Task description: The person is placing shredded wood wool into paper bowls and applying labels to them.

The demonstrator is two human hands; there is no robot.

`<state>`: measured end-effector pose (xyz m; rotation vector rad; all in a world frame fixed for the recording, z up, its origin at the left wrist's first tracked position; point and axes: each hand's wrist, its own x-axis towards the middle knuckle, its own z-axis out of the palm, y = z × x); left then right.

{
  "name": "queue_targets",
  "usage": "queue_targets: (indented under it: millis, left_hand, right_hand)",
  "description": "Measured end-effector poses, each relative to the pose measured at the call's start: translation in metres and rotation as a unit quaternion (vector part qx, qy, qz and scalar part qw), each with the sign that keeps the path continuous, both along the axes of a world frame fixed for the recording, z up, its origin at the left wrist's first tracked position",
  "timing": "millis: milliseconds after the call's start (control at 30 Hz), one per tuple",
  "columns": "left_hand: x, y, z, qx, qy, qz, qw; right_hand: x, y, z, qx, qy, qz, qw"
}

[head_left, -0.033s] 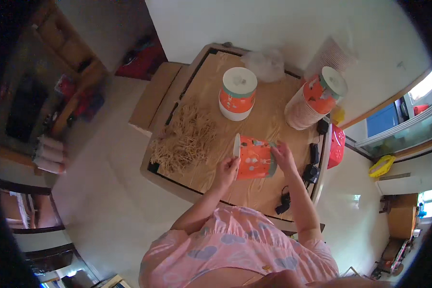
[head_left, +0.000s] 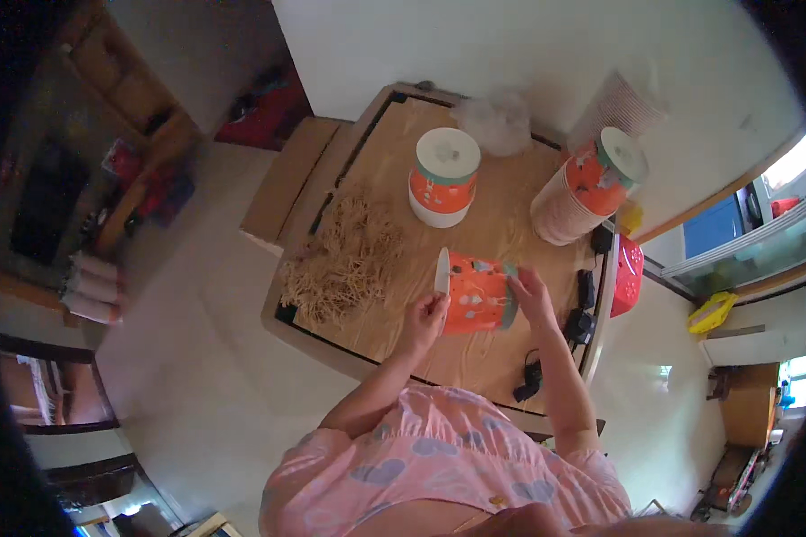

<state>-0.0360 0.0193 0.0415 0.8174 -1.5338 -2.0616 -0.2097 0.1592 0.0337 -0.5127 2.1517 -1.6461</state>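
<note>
An orange paper bucket [head_left: 475, 297] with small printed figures, a white rim and a green band lies on its side in the air over the near part of the table. My left hand [head_left: 427, 318] pinches its white rim from the left. At the other end, my right hand [head_left: 532, 294] has its fingers closed on the green-banded base. Behind it stands another orange bucket [head_left: 445, 188], upside down with its pale base up. A tall stack of nested buckets [head_left: 564, 213] rises at the right, topped by an upside-down orange one. What is inside the held bucket is hidden.
A heap of tan, straw-like strands [head_left: 345, 264] covers the table's left side. Black adapters and cords [head_left: 580, 324] lie along the right edge, beside a red plastic basket [head_left: 629, 276]. A clear plastic bag [head_left: 494, 123] sits at the back; a cardboard box [head_left: 287, 179] stands left.
</note>
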Motion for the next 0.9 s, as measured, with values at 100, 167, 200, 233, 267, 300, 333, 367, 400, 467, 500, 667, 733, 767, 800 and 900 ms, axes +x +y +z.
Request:
queue_targets:
  millis: [100,167,200,233,267,300,333,367,400,467,500,667,733,767,800,900]
  left_hand:
    - [0.001,-0.004,0.009,0.007,-0.003,0.002,1.0]
    - [-0.001,-0.007,0.005,0.0,0.004,0.01,1.0]
    - [-0.001,-0.009,0.003,-0.008,0.009,0.017,1.0]
    - [-0.001,-0.008,0.001,-0.007,0.011,0.019,1.0]
    - [0.001,-0.007,-0.001,-0.116,0.044,0.035,0.992]
    - [0.002,-0.005,-0.003,-0.223,0.076,0.052,0.97]
    - [0.001,-0.003,0.004,-0.223,0.076,0.054,0.97]
    - [0.005,0.006,0.023,-0.312,0.063,0.008,0.948]
    - [0.007,0.012,0.037,-0.398,0.049,-0.038,0.915]
    - [0.004,0.009,0.045,-0.405,0.029,-0.022,0.913]
    - [0.003,0.008,0.044,-0.326,0.026,-0.01,0.945]
    - [-0.004,-0.008,0.053,-0.119,0.139,0.075,0.98]
    - [-0.004,-0.013,0.07,-0.011,0.122,0.079,0.989]
    - [-0.004,-0.015,0.072,-0.012,0.122,0.08,0.989]
    - [-0.003,-0.017,0.074,-0.038,0.103,0.091,0.99]
    - [0.0,-0.024,0.068,-0.131,0.059,0.104,0.984]
  right_hand:
    - [0.002,0.006,0.026,-0.051,-0.158,0.042,0.985]
    - [0.003,0.007,0.035,-0.081,-0.215,0.046,0.972]
    - [0.002,0.007,0.036,-0.111,-0.152,0.043,0.981]
    - [0.001,0.006,0.039,-0.141,-0.088,0.039,0.985]
    - [0.0,0.004,0.043,-0.14,-0.086,0.042,0.986]
    - [0.0,0.002,0.048,-0.123,-0.037,0.026,0.991]
    - [0.001,-0.001,0.052,-0.107,0.01,0.01,0.994]
    - [0.008,-0.003,0.057,-0.104,0.008,0.014,0.994]
    - [0.018,-0.006,0.064,-0.122,0.005,0.035,0.992]
    - [0.029,-0.013,0.073,-0.144,0.006,0.061,0.988]
    - [0.033,-0.015,0.076,-0.155,0.042,0.046,0.986]
    - [0.044,-0.015,0.089,-0.186,0.171,0.044,0.967]
    - [0.047,-0.015,0.092,-0.193,0.21,0.041,0.957]
    - [0.048,-0.014,0.089,-0.195,0.211,0.042,0.957]
    - [0.047,-0.012,0.084,-0.2,0.216,0.033,0.955]
    - [0.049,-0.012,0.083,-0.198,0.25,0.033,0.947]
